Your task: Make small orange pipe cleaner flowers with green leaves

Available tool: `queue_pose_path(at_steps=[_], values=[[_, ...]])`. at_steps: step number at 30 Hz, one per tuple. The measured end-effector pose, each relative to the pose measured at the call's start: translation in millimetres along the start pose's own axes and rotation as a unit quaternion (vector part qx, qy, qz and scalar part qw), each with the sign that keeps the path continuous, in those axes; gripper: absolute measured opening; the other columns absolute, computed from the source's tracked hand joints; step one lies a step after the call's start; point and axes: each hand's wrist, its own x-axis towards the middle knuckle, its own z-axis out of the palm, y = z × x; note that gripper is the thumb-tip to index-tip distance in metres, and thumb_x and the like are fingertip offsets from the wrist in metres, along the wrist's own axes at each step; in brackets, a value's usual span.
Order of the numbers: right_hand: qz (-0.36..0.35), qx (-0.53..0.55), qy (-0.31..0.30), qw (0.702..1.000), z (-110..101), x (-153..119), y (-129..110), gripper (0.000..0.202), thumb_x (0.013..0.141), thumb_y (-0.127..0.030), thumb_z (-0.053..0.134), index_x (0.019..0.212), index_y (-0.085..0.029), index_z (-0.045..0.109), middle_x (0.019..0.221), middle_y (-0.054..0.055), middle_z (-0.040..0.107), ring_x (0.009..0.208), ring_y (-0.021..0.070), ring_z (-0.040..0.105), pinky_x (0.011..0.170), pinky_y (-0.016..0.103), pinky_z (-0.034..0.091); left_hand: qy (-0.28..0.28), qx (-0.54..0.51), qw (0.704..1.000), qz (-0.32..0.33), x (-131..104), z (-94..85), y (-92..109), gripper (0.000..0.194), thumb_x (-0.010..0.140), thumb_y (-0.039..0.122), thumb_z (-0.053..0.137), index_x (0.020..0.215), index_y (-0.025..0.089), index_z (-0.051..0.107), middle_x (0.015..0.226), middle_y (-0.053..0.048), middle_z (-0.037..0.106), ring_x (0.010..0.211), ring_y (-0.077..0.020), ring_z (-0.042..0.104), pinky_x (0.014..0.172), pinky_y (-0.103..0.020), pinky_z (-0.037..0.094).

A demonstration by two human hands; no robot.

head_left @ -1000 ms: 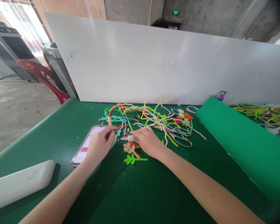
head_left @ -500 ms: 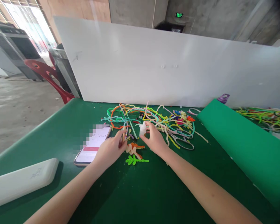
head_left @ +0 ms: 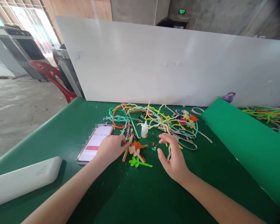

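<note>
The left hand (head_left: 113, 147) is nearly closed, thumb and fingers pinching a slim tan stick (head_left: 128, 149) that slants over the green counter (head_left: 121, 199). The right hand (head_left: 174, 158) is open and empty, its thumb and curled fingers well apart, near some tiny coloured clippings (head_left: 154, 147). The two hands are apart from each other.

Half a second earlier the right hand gripped the small white bottle (head_left: 144, 130); now the bottle stands upright on its own, nozzle up, just in front of the loose strands. The right hand has moved back toward the person, and the stick has come closer too, beside the fuzzy shapes.

Those shapes are soft and bent from fluffy stems: an orange piece (head_left: 138, 145), a cream flower (head_left: 134, 151) with rounded loops, and a bright green sprig (head_left: 138, 162) with rounded leaves. Behind them lies a tangle of fuzzy stems (head_left: 149, 113), with grey-handled scissors (head_left: 188, 143) at its right. A smooth, flat phone (head_left: 95, 143) lies left of the left hand.
</note>
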Motion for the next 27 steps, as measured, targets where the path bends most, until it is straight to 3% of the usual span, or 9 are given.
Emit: queue_pose_path(at_steps=[4,9,13,18,22,27], values=[[-0.02,-0.004,-0.017,1.0,-0.3,-7.1,4.9,0.043,0.084,-0.012,0.046,0.125,-0.023,0.037,0.11,0.01,0.047,0.096,0.02,0.052,0.092,0.042,0.044,-0.038,0.006,0.999,0.008,-3.8,3.7,4.9,0.039,0.082,0.054,0.041,0.067,0.024,0.061,0.058,-0.004,0.063,0.051,-0.0204,0.055,0.045,-0.026,0.025],[-0.033,-0.003,-0.024,0.999,-0.2,-6.4,8.1,0.042,0.084,-0.012,0.046,0.124,-0.024,0.038,0.11,0.01,0.048,0.096,0.0208,0.054,0.095,0.046,0.043,-0.034,0.034,0.999,0.006,-3.7,1.0,8.3,0.035,0.084,0.047,0.041,0.066,0.023,0.061,0.059,-0.005,0.065,0.054,-0.0216,0.058,0.047,-0.027,0.026],[-0.024,0.002,-0.03,0.999,-0.7,-6.8,10.3,0.04,0.085,-0.013,0.045,0.123,-0.025,0.038,0.108,0.01,0.05,0.094,0.0212,0.055,0.094,0.048,0.044,-0.004,0.069,0.998,-0.007,2.8,-3.3,9.5,0.041,0.086,0.05,0.037,0.074,0.021,0.063,0.063,-0.009,0.066,0.06,-0.0258,0.061,0.052,-0.029,0.032],[-0.023,0.007,-0.032,0.999,-0.2,-6.9,12.0,0.04,0.084,-0.012,0.045,0.122,-0.024,0.04,0.101,0.008,0.051,0.096,0.0213,0.054,0.096,0.047,0.042,0.068,0.111,0.991,-0.023,20.5,-7.6,2.8,0.04,0.088,0.047,0.036,0.1,0.018,0.06,0.065,-0.011,0.068,0.065,-0.0295,0.064,0.061,-0.034,0.039],[-0.02,0.009,-0.04,0.999,0.4,-6.8,12.8,0.038,0.085,-0.013,0.044,0.12,-0.024,0.041,0.096,0.007,0.052,0.1,0.0224,0.054,0.095,0.046,0.042,0.072,0.087,0.993,-0.024,37.9,-9.3,-7.3,0.032,0.086,0.042,0.041,0.09,0.02,0.063,0.088,-0.011,0.071,0.078,-0.0277,0.065,0.075,-0.036,0.041],[-0.011,0.006,-0.048,0.999,-0.4,-6.3,14.3,0.035,0.085,-0.014,0.044,0.119,-0.023,0.042,0.097,0.007,0.052,0.096,0.0211,0.056,0.097,0.046,0.04,0.054,0.028,0.997,-0.044,53.4,-7.0,-18.0,0.026,0.08,0.042,0.049,0.072,0.024,0.066,0.069,-0.005,0.07,0.063,-0.0234,0.064,0.06,-0.029,0.04]])
